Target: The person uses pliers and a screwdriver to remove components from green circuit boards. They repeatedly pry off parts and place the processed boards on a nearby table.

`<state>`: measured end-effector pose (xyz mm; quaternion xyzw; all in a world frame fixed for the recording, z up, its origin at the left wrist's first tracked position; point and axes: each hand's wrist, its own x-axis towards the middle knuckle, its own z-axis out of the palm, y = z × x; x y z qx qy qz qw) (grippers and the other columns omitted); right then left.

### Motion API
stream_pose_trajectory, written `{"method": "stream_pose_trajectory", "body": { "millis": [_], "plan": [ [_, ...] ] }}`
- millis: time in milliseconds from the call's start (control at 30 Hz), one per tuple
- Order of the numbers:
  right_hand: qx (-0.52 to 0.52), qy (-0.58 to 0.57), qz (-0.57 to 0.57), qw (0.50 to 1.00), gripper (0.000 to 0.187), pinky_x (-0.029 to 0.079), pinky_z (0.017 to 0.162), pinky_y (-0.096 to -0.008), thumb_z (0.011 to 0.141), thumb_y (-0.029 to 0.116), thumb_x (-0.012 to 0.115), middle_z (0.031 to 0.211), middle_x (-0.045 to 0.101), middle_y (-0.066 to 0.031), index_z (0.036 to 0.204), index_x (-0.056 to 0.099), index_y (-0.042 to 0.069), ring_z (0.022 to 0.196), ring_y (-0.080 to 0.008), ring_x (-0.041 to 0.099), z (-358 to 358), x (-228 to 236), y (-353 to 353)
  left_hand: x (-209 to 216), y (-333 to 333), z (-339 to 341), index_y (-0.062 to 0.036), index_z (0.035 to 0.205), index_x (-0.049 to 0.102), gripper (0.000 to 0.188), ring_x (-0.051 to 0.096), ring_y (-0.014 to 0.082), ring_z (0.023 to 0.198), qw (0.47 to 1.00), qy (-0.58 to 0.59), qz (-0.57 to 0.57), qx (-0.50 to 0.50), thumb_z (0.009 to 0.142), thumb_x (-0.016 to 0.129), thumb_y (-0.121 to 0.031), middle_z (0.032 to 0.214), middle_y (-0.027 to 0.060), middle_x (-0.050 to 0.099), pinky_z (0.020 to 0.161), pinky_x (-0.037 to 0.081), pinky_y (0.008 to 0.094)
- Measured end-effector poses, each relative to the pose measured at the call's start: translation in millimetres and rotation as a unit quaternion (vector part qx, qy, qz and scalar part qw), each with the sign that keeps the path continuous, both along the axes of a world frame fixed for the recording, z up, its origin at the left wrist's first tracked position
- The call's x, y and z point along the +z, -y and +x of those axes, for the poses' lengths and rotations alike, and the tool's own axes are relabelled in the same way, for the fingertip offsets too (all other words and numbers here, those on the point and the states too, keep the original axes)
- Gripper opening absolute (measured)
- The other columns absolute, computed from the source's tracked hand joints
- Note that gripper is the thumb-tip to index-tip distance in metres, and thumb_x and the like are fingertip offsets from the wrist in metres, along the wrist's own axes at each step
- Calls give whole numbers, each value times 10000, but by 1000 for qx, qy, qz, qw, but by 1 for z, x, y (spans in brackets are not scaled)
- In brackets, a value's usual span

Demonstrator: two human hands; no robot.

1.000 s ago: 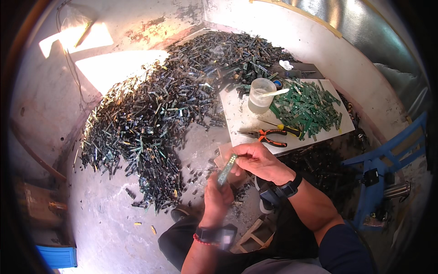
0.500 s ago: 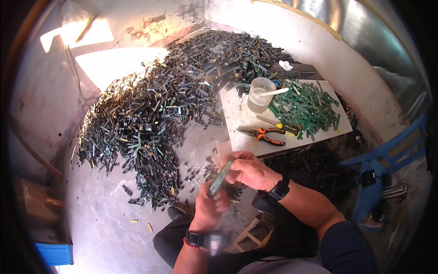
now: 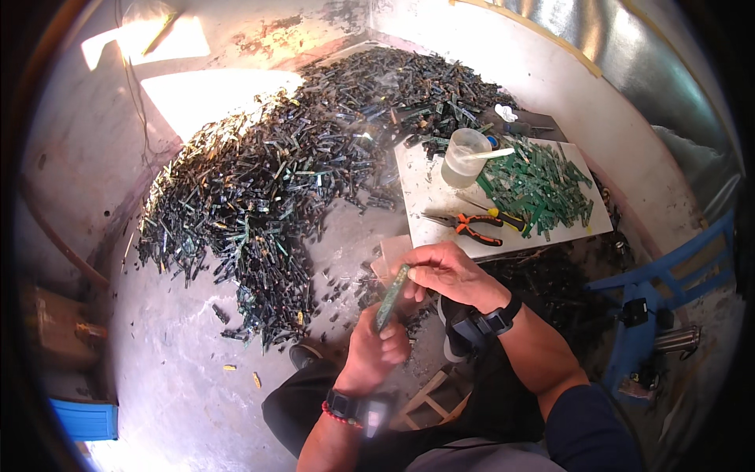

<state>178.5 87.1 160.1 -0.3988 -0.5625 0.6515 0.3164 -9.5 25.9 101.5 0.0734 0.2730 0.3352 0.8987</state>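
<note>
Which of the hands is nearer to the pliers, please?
Right: the right hand is just below the pliers in the picture, pinching the strip; the left hand, holding its lower end, is farther down and leftward.

The lower end of the green strip (image 3: 391, 300) is hidden in the left hand (image 3: 376, 348), its surface detail too small to tell, while the device (image 3: 377, 413) beside the red bracelet (image 3: 339, 416) is blurred and the navy sleeve (image 3: 588, 429) is cut off by the lower edge.
</note>
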Motion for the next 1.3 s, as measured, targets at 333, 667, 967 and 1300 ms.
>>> {"method": "stream_pose_trajectory", "body": {
  "millis": [333,667,967,1300],
  "plan": [
    [23,-101,-68,992,209,501,593,-247,897,71,516,761,645,-71,1036,638,-26,665,-114,617,4,-2,-2,-3,1,0,-134,562,337,495,241,121,381,999,23,32,-12,968,264,-407,458,-20,297,397,233,272],
    [-9,-298,-192,935,118,506,572,-300,863,40,512,787,643,-112,887,615,-11,648,-202,623,-24,-39,22,-2,-1,0,-105,680,421,442,252,89,372,995,100,9,11,972,334,-425,472,-55,289,380,230,248],
    [-37,-128,0,991,261,474,629,-230,929,149,580,849,633,-48,1129,619,-14,688,-101,577,-4,-9,12,4,-4,4,-123,590,378,478,244,111,389,1000,12,3,0,974,307,-400,480,-25,302,391,229,255],
    [16,-73,-26,997,271,496,734,-246,934,162,598,931,643,-41,1119,619,-35,799,-102,585,3,-7,3,3,-3,2,-124,565,362,468,253,120,384,999,43,-10,1,965,289,-355,469,-17,307,396,238,265]
  ]
}}
